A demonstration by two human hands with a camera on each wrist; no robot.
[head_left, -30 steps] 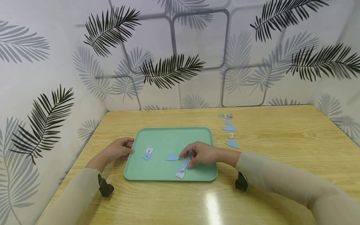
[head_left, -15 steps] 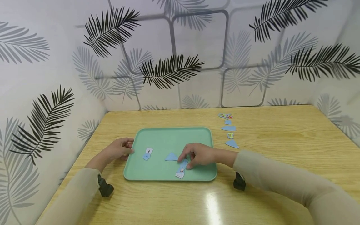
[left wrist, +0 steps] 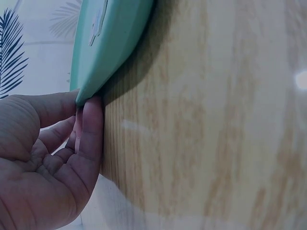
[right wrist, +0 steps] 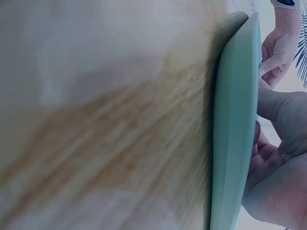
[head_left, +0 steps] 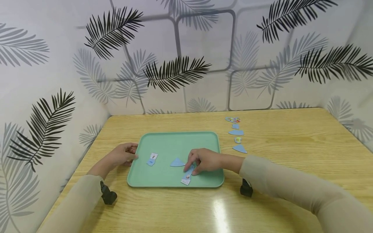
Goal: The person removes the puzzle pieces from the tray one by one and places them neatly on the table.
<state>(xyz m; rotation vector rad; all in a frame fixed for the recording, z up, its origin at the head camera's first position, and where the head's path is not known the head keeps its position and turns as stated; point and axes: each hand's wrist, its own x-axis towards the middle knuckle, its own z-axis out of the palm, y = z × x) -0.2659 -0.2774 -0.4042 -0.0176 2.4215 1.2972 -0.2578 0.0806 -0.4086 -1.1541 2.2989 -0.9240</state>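
Note:
My left hand (head_left: pixel 122 155) grips the left rim of a green tray (head_left: pixel 175 142); in the left wrist view the thumb lies over the rim, the other fingers under it. In the tray, my right hand (head_left: pixel 205 160) has its index finger and thumb at the two sides of a long blue-and-white puzzle piece (head_left: pixel 186 179) with a small printed picture. The hand covers part of this piece. Just left of its index finger lies a blue triangular piece (head_left: pixel 177 162). Farther left sits a small white-and-blue piece (head_left: pixel 152 159).
Right of the tray, several flat pieces form a column on the wooden table (head_left: pixel 291 145): a multicoloured one (head_left: pixel 233 120) at the back, a blue triangle (head_left: pixel 240 149) in front. A patterned wall (head_left: pixel 204 48) rises behind the table.
My right index finger has moved down and slightly left along the long puzzle piece, and the thumb has come down a little. My left hand keeps its hold on the tray.

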